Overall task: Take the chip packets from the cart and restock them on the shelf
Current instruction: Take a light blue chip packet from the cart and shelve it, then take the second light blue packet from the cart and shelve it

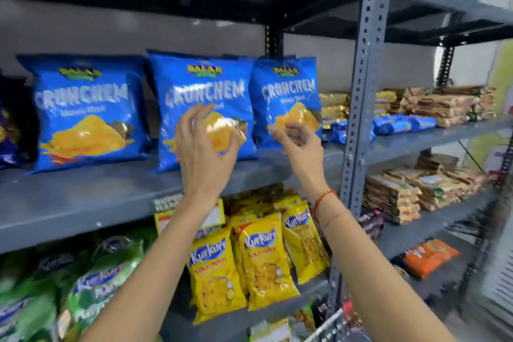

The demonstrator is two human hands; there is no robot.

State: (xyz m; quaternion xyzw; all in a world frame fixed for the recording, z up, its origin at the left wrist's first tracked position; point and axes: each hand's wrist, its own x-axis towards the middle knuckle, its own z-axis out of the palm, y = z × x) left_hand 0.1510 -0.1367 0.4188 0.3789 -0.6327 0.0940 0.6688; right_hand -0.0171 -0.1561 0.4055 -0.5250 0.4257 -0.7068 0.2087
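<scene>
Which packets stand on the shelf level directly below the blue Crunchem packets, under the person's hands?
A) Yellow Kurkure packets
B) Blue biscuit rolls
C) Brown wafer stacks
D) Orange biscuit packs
A: the yellow Kurkure packets stand upright on the level beneath the blue Crunchem packets, below the left hand and right hand.
</scene>
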